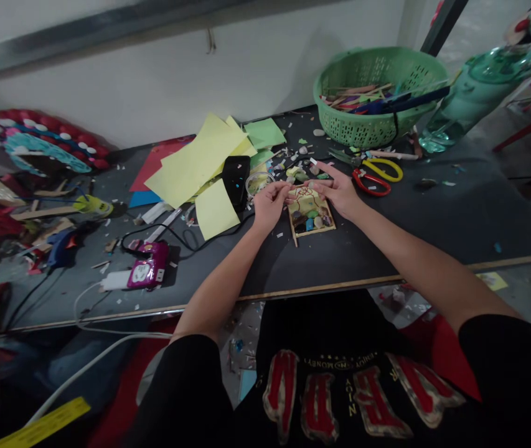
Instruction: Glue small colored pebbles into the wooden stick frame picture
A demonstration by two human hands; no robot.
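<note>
Frame point(329, 229) of thin sticks, small: found on the counter point(265, 267), between the two hands and on the wearer's side of the fingertips. Nearly square in outline; no long axis can be called with confidence. Its sides are run roughly from wearer to wall, one stick being carried past the near left corner. Pebbles point(319, 221) are massed in the near half; brown cord-like lines are seen in the far half.

Left hand point(269, 202): fingertips drawn together at the far left corner, the edge seemingly pinched there. Right hand point(343, 191): thumb and curled fingers set at the far edge, toward its right end; index finger stretched out beyond, a white patch noted at its tip. Whether anything is gripped on this side cannot be told. Neither hand is clearly nearer, both being placed at the far edge. Scissors point(357, 163) are noted just beyond the right wrist.
</note>
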